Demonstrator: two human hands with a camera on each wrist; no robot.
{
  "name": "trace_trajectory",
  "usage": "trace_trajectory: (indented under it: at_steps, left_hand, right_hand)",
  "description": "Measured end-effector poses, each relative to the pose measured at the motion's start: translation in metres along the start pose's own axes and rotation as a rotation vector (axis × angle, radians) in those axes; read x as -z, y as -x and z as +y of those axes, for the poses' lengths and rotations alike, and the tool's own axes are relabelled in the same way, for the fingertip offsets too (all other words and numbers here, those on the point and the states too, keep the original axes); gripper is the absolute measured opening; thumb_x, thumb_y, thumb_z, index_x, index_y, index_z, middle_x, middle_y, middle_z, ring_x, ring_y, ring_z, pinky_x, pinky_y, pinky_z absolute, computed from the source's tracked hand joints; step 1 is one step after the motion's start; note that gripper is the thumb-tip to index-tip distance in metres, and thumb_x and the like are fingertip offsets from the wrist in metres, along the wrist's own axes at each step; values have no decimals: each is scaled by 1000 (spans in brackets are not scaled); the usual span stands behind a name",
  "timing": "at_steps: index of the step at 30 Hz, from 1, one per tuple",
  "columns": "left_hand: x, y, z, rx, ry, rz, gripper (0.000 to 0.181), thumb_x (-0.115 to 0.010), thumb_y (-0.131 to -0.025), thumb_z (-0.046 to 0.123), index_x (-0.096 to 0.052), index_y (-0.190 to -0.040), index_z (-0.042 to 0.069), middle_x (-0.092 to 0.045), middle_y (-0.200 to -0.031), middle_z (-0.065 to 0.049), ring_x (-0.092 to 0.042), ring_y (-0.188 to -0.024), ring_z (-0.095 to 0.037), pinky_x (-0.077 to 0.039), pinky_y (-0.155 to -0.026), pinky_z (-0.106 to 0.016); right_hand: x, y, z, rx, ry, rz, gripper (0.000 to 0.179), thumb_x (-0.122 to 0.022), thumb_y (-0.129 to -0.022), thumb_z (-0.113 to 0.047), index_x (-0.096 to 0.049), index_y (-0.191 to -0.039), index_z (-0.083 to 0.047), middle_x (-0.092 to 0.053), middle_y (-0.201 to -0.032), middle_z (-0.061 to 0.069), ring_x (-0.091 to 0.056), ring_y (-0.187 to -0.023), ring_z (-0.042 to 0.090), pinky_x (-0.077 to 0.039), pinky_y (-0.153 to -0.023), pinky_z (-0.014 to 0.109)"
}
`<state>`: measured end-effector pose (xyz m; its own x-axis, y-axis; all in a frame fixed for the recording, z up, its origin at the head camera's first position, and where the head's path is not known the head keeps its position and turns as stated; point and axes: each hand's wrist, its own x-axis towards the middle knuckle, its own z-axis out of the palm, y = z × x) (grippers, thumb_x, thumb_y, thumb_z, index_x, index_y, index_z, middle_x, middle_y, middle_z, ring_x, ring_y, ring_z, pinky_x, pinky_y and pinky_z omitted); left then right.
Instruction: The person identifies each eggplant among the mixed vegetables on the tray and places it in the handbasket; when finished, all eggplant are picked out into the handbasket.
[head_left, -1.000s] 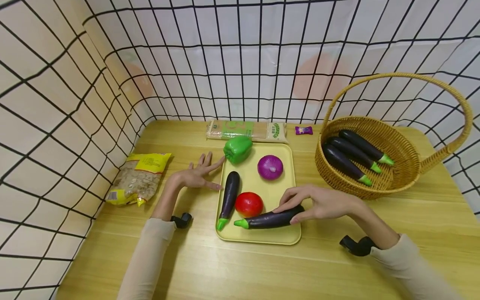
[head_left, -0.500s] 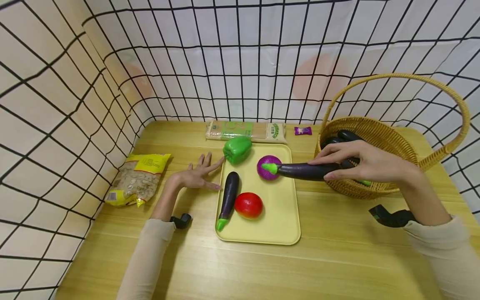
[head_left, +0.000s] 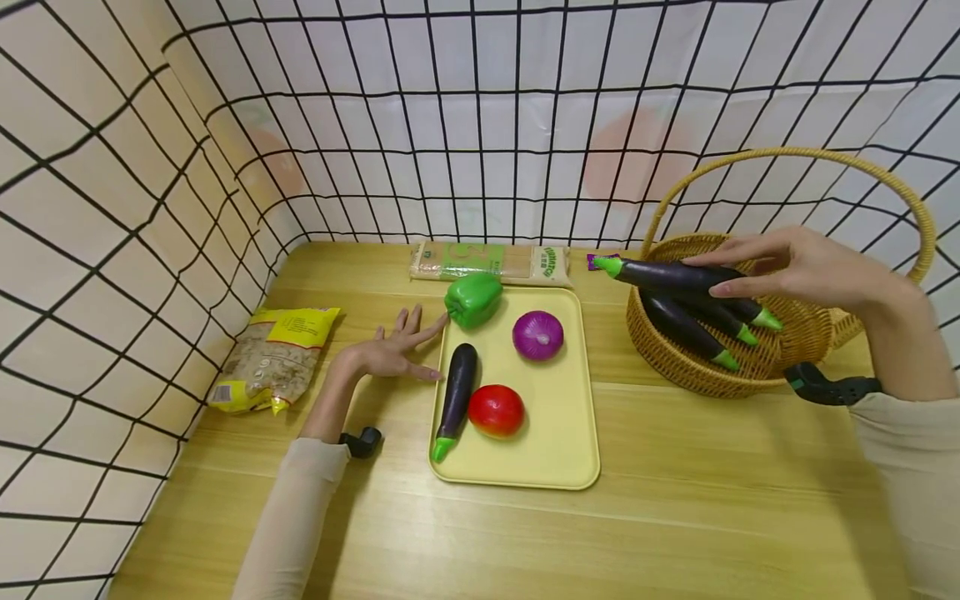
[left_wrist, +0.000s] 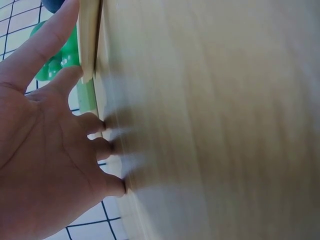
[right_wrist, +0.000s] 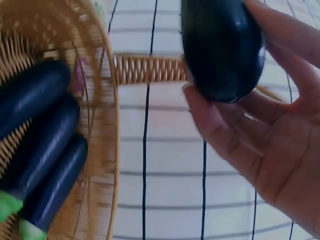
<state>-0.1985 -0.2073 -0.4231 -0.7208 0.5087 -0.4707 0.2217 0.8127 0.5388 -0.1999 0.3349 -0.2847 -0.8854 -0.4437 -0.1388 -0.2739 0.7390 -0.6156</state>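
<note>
The right hand (head_left: 806, 265) is pinching one glossy, elongated dark-purple eggplant (head_left: 660, 277) above a round, woven tan basket (head_left: 723, 383) near the wood-grained tabletop (head_left: 480, 542)'s far right corner, three similar smooth eggplants (right_wrist: 42, 147) lying inside; the left hand (head_left: 386, 354) is resting splayed by a flat yellow rectangular tray (head_left: 555, 442)'s left edge
</note>
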Motion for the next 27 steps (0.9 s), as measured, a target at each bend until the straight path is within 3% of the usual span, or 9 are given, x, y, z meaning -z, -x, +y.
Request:
trace_trajectory:
  at_steps: [1,4,8,10,13,15,17,22,27]
  left_hand:
    - [0,0,0,-1,1,0,100,-68,-97,49,2,-167,32,29,-168,-22,29,-156,-41,17,-121,-73]
    - [1,0,0,-3,6,3,100,-68,-97,49,2,-167,33,29,-168,-22,29,-156,-41,17,-121,-73]
    - [0,1,-1,-1,6,3,100,-67,-97,50,2,-167,34,29,-168,-21,29,-156,-40,17,-121,-73]
    - [0,1,-1,-2,6,3,100,-67,-97,50,2,-167,34,29,-168,-21,29,-156,-40,17,-121,-73]
    - [0,1,-1,-8,6,7,100,-68,-97,50,2,-167,34,29,-168,-22,29,-156,-40,17,-120,-74]
    - [-1,1,-1,-11,9,8,100,-68,-97,50,1,-167,34,29,-168,-22,29,-156,-40,17,-120,-74]
    - [-1,1,0,-11,11,5,100,-68,-97,50,2,-167,33,29,-168,-22,29,-156,-40,17,-121,-73]
    - [-1,0,1,-5,11,2,100,-67,-97,50,2,-167,33,29,-168,-21,29,-156,-40,16,-121,-73]
    - [0,1,-1,-5,15,4,99,-67,-97,50,1,-167,33,29,-168,-21,29,-156,-40,18,-121,-73]
  right_hand:
    - [3,0,4,-12,14,3,43,-75,-97,-23,-68,-139,-23,-57,-150,-8,-45,-132,-6,-46,-111,30]
    - [10,-3,17,-11,72,13,42,-75,-96,-20,-68,-138,-19,-60,-148,13,-52,-109,-17,-43,-81,6]
    - [15,-7,32,-46,116,-15,43,-74,-97,-22,-67,-139,-14,-64,-141,25,-55,-102,-17,-55,-88,24]
    - [15,-10,39,-72,121,-35,44,-73,-97,-23,-67,-139,-12,-63,-140,27,-64,-111,1,-57,-96,47]
    - [15,-12,47,-115,107,-68,47,-72,-99,-26,-64,-142,-10,-57,-146,31,-61,-129,35,-43,-100,75]
    - [17,-13,53,-138,88,-83,50,-71,-99,-27,-61,-144,-7,-52,-150,34,-48,-135,56,-39,-99,79]
    - [19,-12,59,-170,85,-97,53,-69,-100,-30,-58,-147,-7,-46,-153,36,-42,-136,60,-36,-98,81]
    - [25,-13,69,-239,113,-99,58,-65,-102,-36,-53,-150,-5,-37,-157,38,-41,-135,62,-44,-96,75]
    - [26,-19,73,-315,79,-80,58,-63,-103,-40,-53,-150,-8,-35,-158,38,-54,-126,50,-57,-84,47]
